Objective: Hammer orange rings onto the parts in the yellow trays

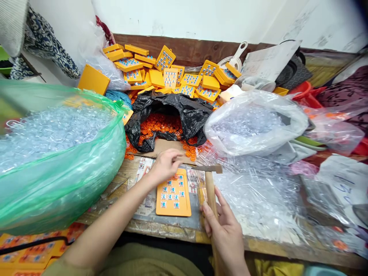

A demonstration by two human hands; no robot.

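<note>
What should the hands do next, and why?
I'd probably move the left hand away from the yellow board before any tapping, because its fingers are over the board's top end while the right hand holds the hammer close by.

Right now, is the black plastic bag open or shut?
Open: the black plastic bag gapes, and orange rings show inside.
</note>
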